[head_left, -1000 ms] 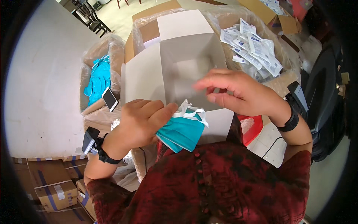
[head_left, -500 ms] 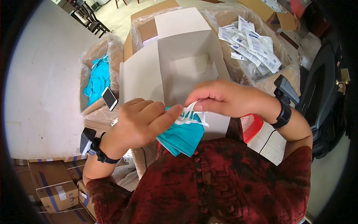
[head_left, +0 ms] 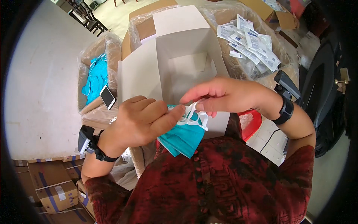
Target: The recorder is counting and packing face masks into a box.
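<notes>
In front of my chest, a few folded teal face masks [head_left: 182, 138] hang with their lower ends down. My left hand [head_left: 143, 119] is closed on their upper edge, its thumb pressing from above. White ear loops [head_left: 192, 117] stick out to the right of that thumb. At these loops is my right hand [head_left: 214, 95], its thumb on the elastic and its index finger stretched over it; the grip is partly hidden. Just beyond both hands stands an open white carton [head_left: 167, 44], with nothing visible inside but its bare bottom.
At the left, a plastic-lined box [head_left: 112, 52] contains loose teal masks [head_left: 96, 78]; a phone [head_left: 107, 98] lies on its edge. Another lined box [head_left: 279, 44] at the right holds white packets [head_left: 251, 43]. Below my right forearm is a red basin [head_left: 250, 127]. Cardboard boxes [head_left: 56, 190] are stacked lower left.
My right index finger has stretched out leftward over the ear loops, and the loops have shifted slightly. My left hand keeps its hold on the face masks.
</notes>
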The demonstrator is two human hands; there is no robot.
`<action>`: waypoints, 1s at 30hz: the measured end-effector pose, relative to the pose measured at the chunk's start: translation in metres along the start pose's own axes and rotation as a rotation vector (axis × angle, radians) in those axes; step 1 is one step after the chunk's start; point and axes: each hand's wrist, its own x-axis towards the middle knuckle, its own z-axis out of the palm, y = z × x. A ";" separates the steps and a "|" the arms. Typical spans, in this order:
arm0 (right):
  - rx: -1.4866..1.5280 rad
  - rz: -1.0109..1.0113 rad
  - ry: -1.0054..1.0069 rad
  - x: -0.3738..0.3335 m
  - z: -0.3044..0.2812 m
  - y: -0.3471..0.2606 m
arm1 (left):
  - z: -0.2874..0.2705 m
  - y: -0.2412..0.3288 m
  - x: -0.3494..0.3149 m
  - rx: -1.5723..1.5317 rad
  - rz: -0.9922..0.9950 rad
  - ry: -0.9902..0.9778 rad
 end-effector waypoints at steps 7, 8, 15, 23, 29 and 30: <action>-0.520 -0.349 0.033 0.006 0.006 0.001 | 0.000 0.000 0.003 -0.021 0.024 -0.013; -0.551 -0.424 0.061 0.006 0.005 0.004 | 0.000 0.000 0.003 -0.017 0.025 -0.016; -0.598 -0.442 0.111 0.005 0.010 -0.009 | 0.000 -0.001 0.000 -0.033 -0.005 -0.005; -0.816 -0.318 0.187 0.001 0.014 -0.019 | -0.007 0.000 -0.002 -0.015 -0.072 -0.039; -1.004 -0.238 0.186 -0.021 0.013 -0.020 | -0.004 -0.005 -0.021 0.035 -0.222 -0.144; -1.005 -0.239 0.183 -0.026 0.014 -0.020 | -0.004 -0.008 -0.024 0.036 -0.225 -0.143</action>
